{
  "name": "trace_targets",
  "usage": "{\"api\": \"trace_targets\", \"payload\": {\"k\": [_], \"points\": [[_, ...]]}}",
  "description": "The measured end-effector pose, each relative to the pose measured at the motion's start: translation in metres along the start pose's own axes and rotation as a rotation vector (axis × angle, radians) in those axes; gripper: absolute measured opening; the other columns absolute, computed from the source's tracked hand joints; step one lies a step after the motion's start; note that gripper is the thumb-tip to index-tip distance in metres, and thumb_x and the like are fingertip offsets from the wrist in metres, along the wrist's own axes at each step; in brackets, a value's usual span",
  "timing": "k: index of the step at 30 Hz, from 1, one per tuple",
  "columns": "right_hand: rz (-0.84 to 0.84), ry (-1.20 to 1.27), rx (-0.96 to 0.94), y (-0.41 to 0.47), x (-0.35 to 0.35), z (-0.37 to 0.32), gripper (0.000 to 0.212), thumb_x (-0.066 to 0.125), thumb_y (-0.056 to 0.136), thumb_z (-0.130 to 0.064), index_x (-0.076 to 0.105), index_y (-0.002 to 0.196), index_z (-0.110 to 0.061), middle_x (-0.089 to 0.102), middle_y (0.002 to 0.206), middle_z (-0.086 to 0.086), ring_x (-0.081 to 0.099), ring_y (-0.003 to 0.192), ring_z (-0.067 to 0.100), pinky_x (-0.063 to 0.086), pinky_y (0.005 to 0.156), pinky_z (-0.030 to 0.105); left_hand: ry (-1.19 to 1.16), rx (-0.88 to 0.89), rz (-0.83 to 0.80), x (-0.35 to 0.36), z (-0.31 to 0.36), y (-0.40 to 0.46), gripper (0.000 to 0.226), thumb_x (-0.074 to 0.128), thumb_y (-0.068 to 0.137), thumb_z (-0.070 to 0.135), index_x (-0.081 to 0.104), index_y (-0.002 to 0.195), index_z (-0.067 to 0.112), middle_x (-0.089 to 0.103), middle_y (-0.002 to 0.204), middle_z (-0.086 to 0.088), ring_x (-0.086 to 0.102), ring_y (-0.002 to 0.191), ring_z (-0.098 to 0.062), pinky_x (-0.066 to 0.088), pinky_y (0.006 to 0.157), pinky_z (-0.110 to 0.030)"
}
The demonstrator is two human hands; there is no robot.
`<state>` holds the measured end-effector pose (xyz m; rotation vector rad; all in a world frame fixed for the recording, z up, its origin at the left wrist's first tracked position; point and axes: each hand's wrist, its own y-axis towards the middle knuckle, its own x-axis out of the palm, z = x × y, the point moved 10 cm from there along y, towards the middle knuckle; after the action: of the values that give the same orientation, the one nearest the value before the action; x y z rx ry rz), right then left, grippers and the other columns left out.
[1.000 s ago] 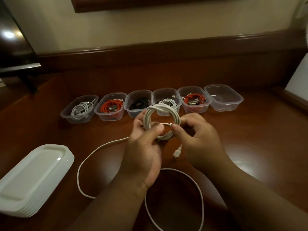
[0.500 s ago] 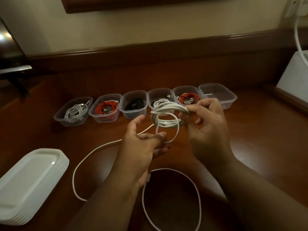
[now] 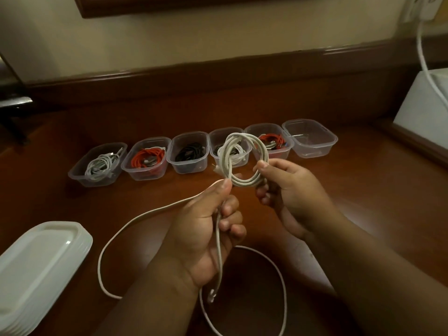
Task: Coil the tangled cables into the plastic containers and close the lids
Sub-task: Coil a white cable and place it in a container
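A white cable coil (image 3: 244, 161) hangs in the air above the table, in front of a row of clear plastic containers. My right hand (image 3: 288, 192) grips the coil's lower right side. My left hand (image 3: 206, 229) pinches the cable just below the coil, and its loose end runs down through my palm to a plug (image 3: 212, 294). The rest of the cable (image 3: 135, 219) trails left across the wooden table and loops back under my arms. The rightmost container (image 3: 311, 139) has no cable in it; the others hold coiled white, red and black cables.
A stack of white lids (image 3: 36, 267) lies at the table's left front. A white box (image 3: 424, 110) with a white cord running up to a wall socket stands at the far right. A raised wooden ledge runs along the back.
My left hand has moved up and taken hold of the cable right below the coil. The right hand has lowered and turned the coil more upright. The view has shifted slightly.
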<state>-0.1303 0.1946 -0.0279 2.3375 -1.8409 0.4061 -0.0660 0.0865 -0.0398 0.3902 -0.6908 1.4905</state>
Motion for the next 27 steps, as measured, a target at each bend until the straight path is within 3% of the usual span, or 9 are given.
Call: {"api": "trace_targets", "payload": {"k": [4,9,11,13,16,18,22,27], "points": [[-0.155,0.214,0.217,-0.011,0.022,0.014,0.013,0.062,0.078,-0.021,0.059,0.080,-0.009,0.049,0.060,0.002,0.047,0.045,0.008,0.035,0.038,0.015,0.323,0.284,0.187,-0.015,0.031,-0.004,0.034,0.065,0.077,0.036,0.072,0.100,0.013,0.045,0.056,0.004,0.039,0.044,-0.005,0.039,0.045,-0.020],[-0.277,0.325,0.391,-0.027,0.039,0.020,0.011,0.057,0.079,-0.018,0.057,0.075,-0.008,0.047,0.059,0.002,0.045,0.043,0.007,0.030,0.038,0.013,0.434,0.420,0.170,-0.012,0.050,-0.013,0.035,0.072,0.067,0.045,0.077,0.092,0.021,0.043,0.054,0.004,0.033,0.045,-0.005,0.029,0.044,-0.019],[-0.280,0.355,0.372,-0.030,0.042,0.018,0.011,0.057,0.078,-0.017,0.060,0.073,-0.007,0.049,0.058,0.002,0.047,0.043,0.008,0.030,0.040,0.013,0.430,0.426,0.156,-0.011,0.053,-0.014,0.037,0.073,0.067,0.043,0.077,0.095,0.020,0.043,0.052,0.006,0.032,0.043,-0.005,0.025,0.042,-0.018],[-0.251,0.290,0.239,-0.027,0.039,0.010,0.011,0.058,0.076,-0.017,0.061,0.080,-0.007,0.053,0.059,0.005,0.050,0.045,0.011,0.036,0.040,0.015,0.427,0.416,0.152,-0.010,0.054,-0.014,0.035,0.071,0.069,0.040,0.077,0.098,0.020,0.055,0.056,0.005,0.044,0.044,-0.006,0.033,0.042,-0.016],[-0.219,0.125,-0.002,-0.025,0.034,-0.009,0.024,0.060,0.073,-0.017,0.061,0.092,-0.003,0.060,0.065,0.011,0.057,0.052,0.018,0.043,0.044,0.021,0.429,0.419,0.135,-0.008,0.052,-0.013,0.032,0.062,0.076,0.037,0.074,0.101,0.020,0.075,0.082,-0.007,0.072,0.073,-0.017,0.054,0.060,-0.022],[-0.226,0.044,-0.067,-0.025,0.034,-0.012,0.019,0.062,0.075,-0.015,0.065,0.092,-0.005,0.065,0.070,0.012,0.060,0.057,0.020,0.047,0.048,0.023,0.424,0.422,0.122,-0.005,0.049,-0.014,0.036,0.060,0.080,0.034,0.070,0.110,0.018,0.076,0.099,-0.010,0.073,0.093,-0.022,0.058,0.075,-0.026],[-0.263,-0.067,-0.023,-0.025,0.042,0.002,0.010,0.060,0.090,-0.002,0.066,0.097,-0.003,0.073,0.081,0.015,0.069,0.069,0.022,0.055,0.058,0.025,0.318,0.364,0.131,-0.003,0.039,-0.010,0.031,0.064,0.079,0.028,0.071,0.108,0.024,0.075,0.104,-0.011,0.073,0.093,-0.022,0.057,0.070,-0.029],[-0.306,-0.100,0.116,-0.025,0.051,0.023,0.012,0.055,0.095,0.000,0.063,0.103,-0.003,0.074,0.089,0.015,0.072,0.081,0.023,0.060,0.077,0.033,0.314,0.286,0.211,-0.017,0.028,-0.001,0.024,0.053,0.098,0.014,0.067,0.117,0.021,0.076,0.096,-0.009,0.073,0.090,-0.022,0.055,0.068,-0.030]]}}
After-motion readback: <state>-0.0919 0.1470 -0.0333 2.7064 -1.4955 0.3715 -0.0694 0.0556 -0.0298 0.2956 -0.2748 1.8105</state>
